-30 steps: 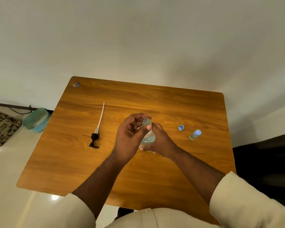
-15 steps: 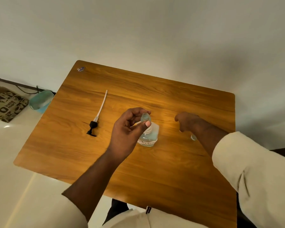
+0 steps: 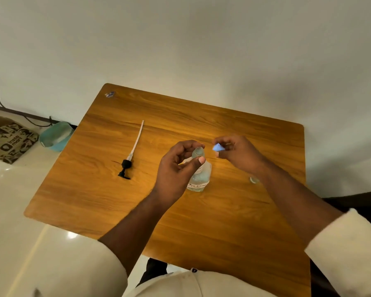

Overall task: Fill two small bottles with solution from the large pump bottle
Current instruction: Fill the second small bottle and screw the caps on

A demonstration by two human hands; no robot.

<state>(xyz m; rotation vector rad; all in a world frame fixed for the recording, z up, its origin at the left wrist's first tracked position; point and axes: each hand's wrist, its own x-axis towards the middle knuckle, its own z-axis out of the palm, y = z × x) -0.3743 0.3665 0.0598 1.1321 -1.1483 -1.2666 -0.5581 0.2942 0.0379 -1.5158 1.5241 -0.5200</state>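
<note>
While a small bottle (image 3: 198, 152) is pinched upright by left-hand fingers (image 3: 201, 160) above the large bottle (image 3: 199, 176), its blue cap (image 3: 218, 147) is pinched by the right hand (image 3: 238, 154) just right of the bottle's mouth, approx. level w/ it.

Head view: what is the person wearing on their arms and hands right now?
Both hands, left hand and right hand, are bare: no gloves, rings or watch visible. Both forearms are bare too, with cream-coloured fabric sleeves, left sleeve and right sleeve, pushed up toward the elbows. No markings show on the fabric.
</note>
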